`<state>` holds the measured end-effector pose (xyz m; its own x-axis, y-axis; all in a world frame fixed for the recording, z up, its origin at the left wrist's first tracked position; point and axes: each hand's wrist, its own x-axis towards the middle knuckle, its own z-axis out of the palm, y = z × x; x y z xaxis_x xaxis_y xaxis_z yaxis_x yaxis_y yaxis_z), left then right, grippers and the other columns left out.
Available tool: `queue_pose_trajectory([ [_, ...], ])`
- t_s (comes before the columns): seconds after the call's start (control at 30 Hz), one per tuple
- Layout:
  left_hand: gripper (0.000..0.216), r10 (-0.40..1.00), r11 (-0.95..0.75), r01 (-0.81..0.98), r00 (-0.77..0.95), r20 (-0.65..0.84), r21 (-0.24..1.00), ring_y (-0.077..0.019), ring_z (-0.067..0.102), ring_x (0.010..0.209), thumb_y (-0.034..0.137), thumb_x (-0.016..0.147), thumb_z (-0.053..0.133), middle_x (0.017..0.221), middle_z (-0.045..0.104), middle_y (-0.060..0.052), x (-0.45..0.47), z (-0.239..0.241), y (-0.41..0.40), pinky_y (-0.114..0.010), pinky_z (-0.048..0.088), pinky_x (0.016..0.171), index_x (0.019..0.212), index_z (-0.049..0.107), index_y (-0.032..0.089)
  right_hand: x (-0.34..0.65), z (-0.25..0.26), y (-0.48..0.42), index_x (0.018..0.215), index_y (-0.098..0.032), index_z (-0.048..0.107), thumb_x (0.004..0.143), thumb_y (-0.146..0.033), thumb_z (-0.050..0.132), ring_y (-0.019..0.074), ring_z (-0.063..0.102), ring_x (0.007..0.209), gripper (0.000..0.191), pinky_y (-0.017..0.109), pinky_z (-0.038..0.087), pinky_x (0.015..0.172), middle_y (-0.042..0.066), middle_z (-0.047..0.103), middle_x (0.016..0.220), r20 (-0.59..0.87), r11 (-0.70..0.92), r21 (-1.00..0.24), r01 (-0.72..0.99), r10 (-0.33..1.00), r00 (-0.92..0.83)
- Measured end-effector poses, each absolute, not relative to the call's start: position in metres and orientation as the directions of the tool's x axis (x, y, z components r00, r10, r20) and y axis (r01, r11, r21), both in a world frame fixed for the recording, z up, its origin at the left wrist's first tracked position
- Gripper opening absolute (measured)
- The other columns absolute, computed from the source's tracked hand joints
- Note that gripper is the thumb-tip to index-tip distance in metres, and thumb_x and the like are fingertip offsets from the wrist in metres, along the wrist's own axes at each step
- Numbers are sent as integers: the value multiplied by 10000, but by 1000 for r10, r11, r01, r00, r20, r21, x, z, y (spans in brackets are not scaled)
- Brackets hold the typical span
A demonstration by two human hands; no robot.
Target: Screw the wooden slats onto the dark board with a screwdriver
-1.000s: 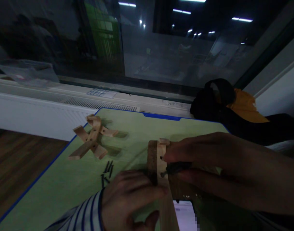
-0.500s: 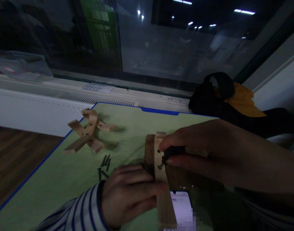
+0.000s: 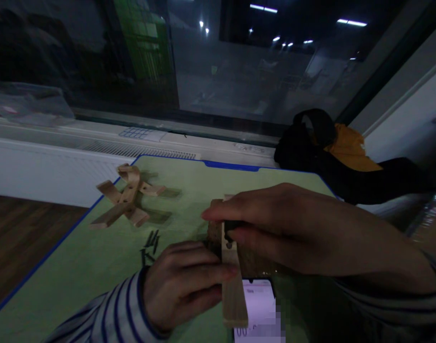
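Gripping the wooden strip (image 3: pixel 234 300) in front of the brown block (image 3: pixel 214 232), the left hand (image 3: pixel 187 283) should brace it firmly, while the right hand (image 3: pixel 292 226), pinching a small dark piece (image 3: pixel 232 226) at the strip, does best to hold that piece square and press evenly.

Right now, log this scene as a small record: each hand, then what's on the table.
Left hand: fingertip on wooden strip
Right hand: pinching small dark object at the strip; details unclear
Brown block: by the strip's far part
Screws: loose, left of the strip
Wooden assembly: near the table's left edge
Phone: screen lit, partly hidden by the strip
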<state>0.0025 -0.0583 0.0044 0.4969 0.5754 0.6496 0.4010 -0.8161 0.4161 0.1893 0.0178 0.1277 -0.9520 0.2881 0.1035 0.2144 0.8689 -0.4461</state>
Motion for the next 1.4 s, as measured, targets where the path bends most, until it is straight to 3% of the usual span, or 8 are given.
queue_pose_trajectory([
  [0.33, 218, 621, -784, 398, 485, 616, 476, -157, 640, 691, 207, 851, 552, 803, 700, -46, 3, -4, -59, -264, 521, 631, 1054, 626, 179, 188, 129, 18, 1166, -209, 530, 897, -189, 495, 71, 583, 852, 272, 183, 402, 720, -59, 641, 983, 69, 864, -437, 248, 307, -949],
  [0.53, 408, 798, -601, 454, 291, 528, 658, -168, 635, 884, 123, 712, 532, 987, 679, -34, 1, -7, -76, -277, 508, 772, 1103, 574, 231, 191, 127, 22, 1284, -203, 447, 921, -256, 476, 67, 575, 900, 369, 183, 401, 769, -48, 614, 1111, 162, 869, -458, 187, 288, -944],
  [0.63, 424, 841, -540, 411, 229, 490, 734, -123, 634, 792, 96, 727, 465, 914, 684, 2, 1, -1, -79, -230, 508, 701, 1100, 567, 271, 191, 128, 21, 1225, -203, 506, 925, -230, 462, 60, 574, 884, 305, 176, 403, 759, -54, 629, 1060, 101, 849, -491, 193, 275, -956],
  [0.87, 248, 848, -531, 415, 265, 460, 739, -124, 650, 762, 163, 785, 597, 866, 699, -2, 2, -7, -72, -214, 513, 675, 1006, 645, 262, 189, 128, 19, 1274, -117, 483, 907, -137, 448, 67, 532, 1076, 369, 165, 378, 910, -1, 585, 1210, 168, 851, -499, 164, 280, -945],
  [1.17, 183, 799, -601, 378, 315, 513, 704, -134, 676, 725, 157, 800, 608, 818, 717, -30, 2, -4, -65, -205, 538, 656, 957, 679, 219, 191, 131, 20, 1220, -128, 536, 911, -190, 481, 37, 582, 952, 320, 115, 401, 809, -27, 642, 1095, 169, 850, -500, 165, 283, -944],
  [1.4, 188, 791, -612, 392, 297, 535, 687, -138, 681, 719, 148, 798, 607, 821, 725, -30, 3, -4, -63, -201, 541, 631, 957, 680, 218, 192, 132, 20, 1180, -181, 548, 901, -191, 498, 56, 593, 883, 283, 142, 422, 749, -26, 640, 1087, 151, 802, -572, 172, 309, -939],
])
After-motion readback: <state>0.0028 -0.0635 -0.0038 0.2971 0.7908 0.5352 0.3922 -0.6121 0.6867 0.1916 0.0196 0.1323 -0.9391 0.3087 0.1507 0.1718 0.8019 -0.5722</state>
